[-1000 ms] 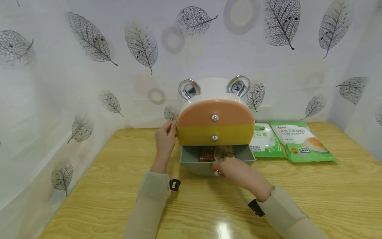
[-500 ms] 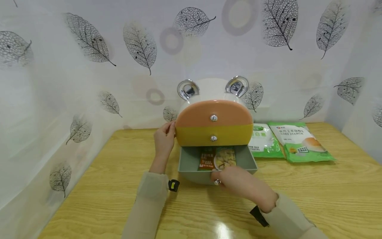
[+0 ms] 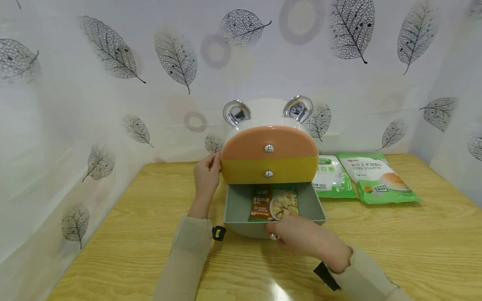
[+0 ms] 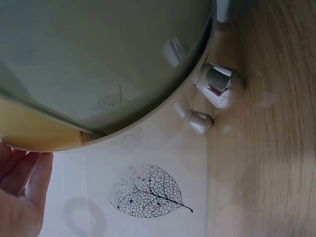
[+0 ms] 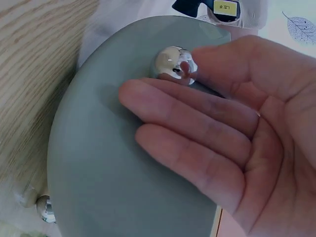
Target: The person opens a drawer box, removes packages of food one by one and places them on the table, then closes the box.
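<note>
A rounded storage box with stacked drawers stands on the table, with an orange drawer, a yellow drawer and a grey-green drawer. The grey-green one is pulled out. Inside it lies a brown and green food packet with a picture of a bowl. My right hand pinches the drawer's silver knob between thumb and finger; its other fingers extend along the drawer front. At the box's left side, the fingertips of my left hand touch the edge beside the yellow drawer.
Right of the box lie a white and green packet, partly hidden by it, and a corn starch bag. Two silver rings top the box. Short silver feet support it. A leaf-patterned curtain hangs behind the wooden table.
My right hand has drawn the grey-green drawer further out toward me, so more of the food packet shows. The left hand keeps its place at the box's side.
</note>
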A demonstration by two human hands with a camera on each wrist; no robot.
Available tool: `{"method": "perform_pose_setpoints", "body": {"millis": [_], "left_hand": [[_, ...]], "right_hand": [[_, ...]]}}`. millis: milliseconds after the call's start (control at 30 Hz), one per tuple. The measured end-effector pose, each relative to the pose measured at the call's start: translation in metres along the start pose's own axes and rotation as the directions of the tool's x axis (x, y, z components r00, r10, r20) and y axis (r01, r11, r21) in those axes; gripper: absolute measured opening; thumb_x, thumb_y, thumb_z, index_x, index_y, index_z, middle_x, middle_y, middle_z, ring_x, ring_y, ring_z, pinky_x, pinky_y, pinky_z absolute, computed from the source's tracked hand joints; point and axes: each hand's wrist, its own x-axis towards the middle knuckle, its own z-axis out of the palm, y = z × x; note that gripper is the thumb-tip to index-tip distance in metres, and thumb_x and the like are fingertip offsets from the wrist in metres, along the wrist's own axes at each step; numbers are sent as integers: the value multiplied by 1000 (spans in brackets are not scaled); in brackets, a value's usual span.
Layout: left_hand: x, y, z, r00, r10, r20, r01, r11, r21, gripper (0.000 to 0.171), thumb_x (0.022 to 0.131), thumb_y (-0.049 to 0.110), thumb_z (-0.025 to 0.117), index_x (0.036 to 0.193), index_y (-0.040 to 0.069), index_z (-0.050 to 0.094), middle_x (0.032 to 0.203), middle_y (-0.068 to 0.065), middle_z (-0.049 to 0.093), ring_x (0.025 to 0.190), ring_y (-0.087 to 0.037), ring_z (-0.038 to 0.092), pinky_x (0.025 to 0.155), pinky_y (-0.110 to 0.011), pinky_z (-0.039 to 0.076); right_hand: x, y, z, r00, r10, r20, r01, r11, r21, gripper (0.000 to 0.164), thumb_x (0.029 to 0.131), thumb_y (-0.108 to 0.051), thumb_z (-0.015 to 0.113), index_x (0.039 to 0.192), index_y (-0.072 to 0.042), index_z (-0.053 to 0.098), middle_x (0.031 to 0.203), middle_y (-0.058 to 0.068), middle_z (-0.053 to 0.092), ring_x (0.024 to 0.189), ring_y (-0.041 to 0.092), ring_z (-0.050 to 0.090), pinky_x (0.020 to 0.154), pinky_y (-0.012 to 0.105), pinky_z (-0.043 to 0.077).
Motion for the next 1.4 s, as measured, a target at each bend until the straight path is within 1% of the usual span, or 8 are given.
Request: {"method": "perform_pose_setpoints", "body": {"millis": [233,400,633,733,867,1033,1200,1400], "left_hand": [[-1,1,1,1000,-8,14,9,1000,-9,23,91,12,51,100,-3,65,94,-17,64,78,-24,60,65,-39,54],[0,1,0,1000,-2,14,1,1000,11,23,91,13,51,100,-2,65,94,-16,64,77,-23,60,61,-29,54],[1,0,0,1000,-1,20,1,1000,13,24,91,14,51,100,-2,65,93,-16,64,77,-22,60,61,-26,54],[1,1,-1,1000,-4,16,4,1000,14,23,91,14,51,100,-2,65,92,-16,64,76,-22,60,61,-27,54],[1,2,0,1000,-2,8,2,1000,22,23,91,14,51,99,-2,65,90,-16,64,75,-22,59,61,-28,54],[1,2,0,1000,-11,6,11,1000,15,23,91,14,51,99,-2,65,90,-17,64,75,-22,59,62,-28,54],[1,2,0,1000,-6,11,6,1000,11,23,91,13,51,100,-3,65,91,-17,64,74,-24,60,62,-27,54],[1,1,0,1000,-2,9,2,1000,22,23,91,12,50,100,-3,65,90,-17,64,74,-24,60,60,-23,53]], "right_hand": [[-2,-1,-2,999,19,46,-21,999,41,17,80,-4,58,95,-11,61,51,-9,41,43,5,33,40,21,31],[-3,-4,-13,999,5,49,-9,997,76,14,82,-10,59,95,-13,61,63,-11,51,51,3,42,47,21,39],[0,-6,-34,980,-83,-179,87,996,14,10,81,-14,64,90,-14,61,72,-10,56,61,4,51,54,21,45],[5,-5,-41,963,-68,-262,70,998,-3,12,80,-14,66,92,-15,62,81,-8,60,69,6,55,59,22,48],[11,-3,-44,955,-33,-295,37,999,9,15,80,-13,66,95,-14,63,87,-7,62,75,6,56,63,22,48],[17,2,-38,962,2,-274,-2,1000,3,15,80,-14,66,95,-13,63,86,-5,60,78,11,57,64,24,48],[25,11,-28,977,117,-180,-116,993,16,21,79,-12,67,99,-9,62,86,1,57,74,15,53,59,27,45],[35,22,-13,975,204,-90,-202,979,31,24,74,-16,72,93,-9,60,85,3,52,73,14,50,60,28,45]]}}
